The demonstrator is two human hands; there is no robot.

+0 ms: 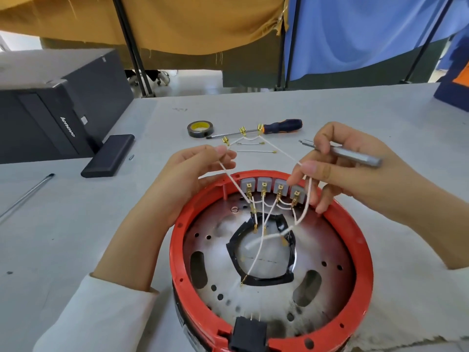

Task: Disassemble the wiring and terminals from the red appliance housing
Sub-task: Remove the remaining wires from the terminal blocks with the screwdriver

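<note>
The red appliance housing (355, 240), a round glossy plastic ring, is seen lying flat on the table (76, 224) at the near edge, its open side turned upward. A black connector block (247, 332) is set in the nearest part of the rim. Inside, a dull perforated metal plate (327, 270) is seen, with round holes, oblong slots and a central opening edged in black tape. Four grey terminal blocks (272, 188) are ranged along the far inner wall, each fitted with brass terminals. Thin white wires (256, 255) are strung from these blocks; some trail toward the near side across the plate, others run up and away to the hands.

One wire is pinched between thumb and fingertips of the left hand (193, 179), which is held over the far-left rim. Another wire is pinched by the right hand (337, 168), and a slim metallic driver (355, 154) is gripped in the same hand, its long axis running left to right with the tip pointing left.

Farther off, loose wires with brass spade terminals (242, 130) are spread on the table. Behind them a screwdriver (279, 127) with a blue and orange handle is laid crosswise, beside a roll of black tape (200, 128). At the far left a black computer case (50, 110) is seen lying on its side.
</note>
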